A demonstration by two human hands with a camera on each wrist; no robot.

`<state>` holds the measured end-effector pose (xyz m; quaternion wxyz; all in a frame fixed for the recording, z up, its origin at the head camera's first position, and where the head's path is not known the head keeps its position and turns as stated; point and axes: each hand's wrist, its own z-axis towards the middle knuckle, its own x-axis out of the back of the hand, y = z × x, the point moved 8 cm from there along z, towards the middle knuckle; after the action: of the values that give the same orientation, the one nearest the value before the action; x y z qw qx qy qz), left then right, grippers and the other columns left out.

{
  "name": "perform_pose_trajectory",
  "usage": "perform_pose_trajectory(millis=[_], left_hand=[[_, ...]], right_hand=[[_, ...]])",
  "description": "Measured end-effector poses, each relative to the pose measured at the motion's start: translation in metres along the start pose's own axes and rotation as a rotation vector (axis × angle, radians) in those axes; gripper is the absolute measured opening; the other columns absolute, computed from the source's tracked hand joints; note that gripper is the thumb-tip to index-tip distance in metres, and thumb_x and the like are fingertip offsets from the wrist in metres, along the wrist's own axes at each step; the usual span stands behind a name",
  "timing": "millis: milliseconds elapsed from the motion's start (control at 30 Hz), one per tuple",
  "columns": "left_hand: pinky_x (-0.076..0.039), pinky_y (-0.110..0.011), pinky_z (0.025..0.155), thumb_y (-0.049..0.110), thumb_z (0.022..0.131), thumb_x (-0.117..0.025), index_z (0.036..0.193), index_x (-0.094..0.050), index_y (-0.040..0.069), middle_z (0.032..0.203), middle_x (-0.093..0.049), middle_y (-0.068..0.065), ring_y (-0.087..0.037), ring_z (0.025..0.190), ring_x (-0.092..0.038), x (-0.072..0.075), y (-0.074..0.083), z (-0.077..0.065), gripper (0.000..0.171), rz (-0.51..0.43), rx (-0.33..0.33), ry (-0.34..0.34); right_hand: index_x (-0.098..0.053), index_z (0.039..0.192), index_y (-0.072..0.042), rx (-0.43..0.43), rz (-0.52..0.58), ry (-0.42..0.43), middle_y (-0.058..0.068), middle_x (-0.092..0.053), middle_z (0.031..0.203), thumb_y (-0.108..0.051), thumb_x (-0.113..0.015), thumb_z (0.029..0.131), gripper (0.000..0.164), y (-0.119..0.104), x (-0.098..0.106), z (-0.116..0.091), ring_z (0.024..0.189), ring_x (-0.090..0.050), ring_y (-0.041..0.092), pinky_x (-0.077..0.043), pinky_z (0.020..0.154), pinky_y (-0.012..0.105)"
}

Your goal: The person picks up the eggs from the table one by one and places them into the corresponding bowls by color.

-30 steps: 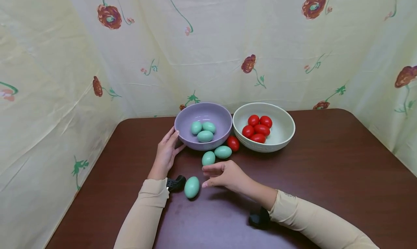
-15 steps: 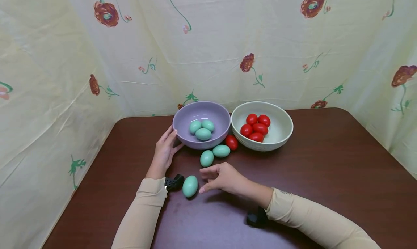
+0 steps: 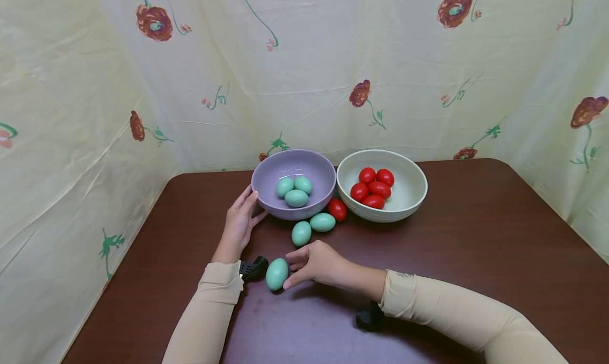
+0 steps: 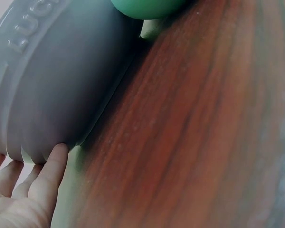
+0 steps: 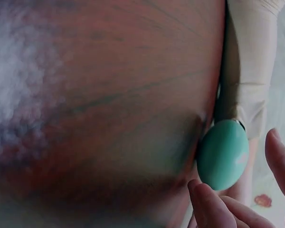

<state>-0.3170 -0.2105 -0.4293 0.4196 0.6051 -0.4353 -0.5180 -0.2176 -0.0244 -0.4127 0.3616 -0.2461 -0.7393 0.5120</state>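
The left hand (image 3: 239, 224) lies along the left side of the purple bowl (image 3: 320, 180), its extended fingertips touching the wall, as the left wrist view shows; this light touch looks meant to keep the bowl from sliding, since nothing is clasped. The right hand (image 3: 323, 263) is at the right side of the nearest green egg (image 3: 277, 274), thumb and fingers parted in a loose curve. That grip has not closed round the egg; whether a fingertip grazes it, I cannot tell. The spread seems shaped to the egg's rounded sides.

The egg lies on the worktop (image 3: 452, 221), just right of the black wrist device (image 3: 254, 269) on the left arm.

The two bowls stand side by side at the far edge, probably so that colours stay apart: the purple one holds three green eggs (image 3: 296, 198), the white bowl (image 3: 404, 184) to its right five red eggs (image 3: 379, 189), all resting at the bottom. On their near side, outside both, are a left loose egg (image 3: 301, 233) and a right loose egg (image 3: 322, 222), both green, with a lone red egg (image 3: 337, 209) by the gap between the bowls.
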Motion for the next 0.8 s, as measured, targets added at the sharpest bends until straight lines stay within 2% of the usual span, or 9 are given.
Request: perform_pose_trajectory(millis=[100, 267, 633, 800], left_hand=[[-0.041, -0.047, 0.113, 0.03, 0.103, -0.053, 0.157, -0.032, 0.021, 0.162, -0.033, 0.002, -0.014, 0.15, -0.032, -0.002, 0.005, -0.004, 0.058, 0.0, 0.002, -0.009], [-0.04, -0.048, 0.114, 0.029, 0.104, -0.053, 0.157, -0.03, 0.018, 0.163, -0.031, 0.0, -0.015, 0.15, -0.031, -0.007, 0.011, -0.009, 0.059, 0.007, 0.004, -0.02], [-0.041, -0.047, 0.113, 0.033, 0.103, -0.054, 0.156, -0.034, 0.022, 0.161, -0.036, 0.003, -0.012, 0.148, -0.036, 0.0, -0.001, 0.001, 0.057, -0.006, -0.018, -0.009], [-0.042, -0.048, 0.113, 0.033, 0.103, -0.054, 0.156, -0.034, 0.022, 0.161, -0.036, 0.003, -0.012, 0.148, -0.035, 0.001, -0.002, 0.003, 0.057, -0.006, -0.015, -0.01]], right_hand=[[-0.068, 0.123, 0.003, 0.011, -0.036, 0.009, 0.016, -0.072, 0.118, -0.009, -0.088, 0.074, 0.055, -0.002, -0.002, 0.003, 0.109, -0.071, 0.024, -0.058, 0.089, 0.027], [-0.065, 0.127, 0.003, 0.012, -0.026, 0.021, 0.016, -0.07, 0.123, -0.009, -0.087, 0.074, 0.058, -0.002, -0.005, 0.007, 0.112, -0.07, 0.025, -0.057, 0.093, 0.031], [-0.067, 0.125, 0.003, 0.041, -0.097, 0.066, 0.015, -0.071, 0.122, -0.011, -0.089, 0.071, 0.06, -0.008, -0.011, 0.012, 0.114, -0.069, 0.023, -0.054, 0.098, 0.033], [-0.068, 0.124, 0.003, 0.048, -0.125, 0.08, 0.016, -0.072, 0.119, -0.01, -0.089, 0.071, 0.059, -0.01, -0.011, 0.014, 0.111, -0.07, 0.024, -0.056, 0.093, 0.03]])
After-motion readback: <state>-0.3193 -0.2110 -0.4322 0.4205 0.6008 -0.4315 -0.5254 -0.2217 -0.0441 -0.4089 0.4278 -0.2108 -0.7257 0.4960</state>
